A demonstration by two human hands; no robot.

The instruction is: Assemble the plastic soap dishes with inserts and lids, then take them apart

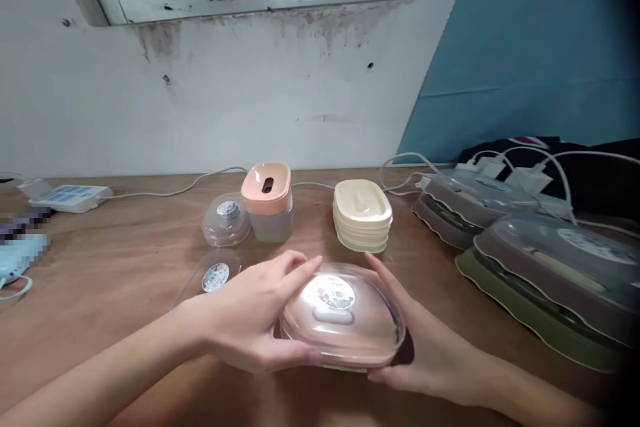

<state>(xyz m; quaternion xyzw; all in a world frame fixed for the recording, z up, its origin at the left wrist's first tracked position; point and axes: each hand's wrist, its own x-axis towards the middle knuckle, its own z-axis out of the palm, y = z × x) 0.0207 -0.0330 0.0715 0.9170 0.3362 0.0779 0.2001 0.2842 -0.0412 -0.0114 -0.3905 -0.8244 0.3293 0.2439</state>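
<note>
A clear glass bowl [345, 320] lies upside down on the wooden table [125, 267], with a round sticker on its base and a pale lid under it. My left hand [250, 320] wraps its left side, thumb on top and fingers curled under the rim. My right hand [425, 347] holds the right side the same way. Both hands grip the bowl.
Behind the bowl stand a cream stack of lids [363, 215], a pink-lidded frosted container [269, 203] and two small clear glass bowls [226, 220] [213, 275]. Grey-lidded trays [560, 267] and white chargers with cables [505, 173] fill the right. A power strip [67, 197] lies far left.
</note>
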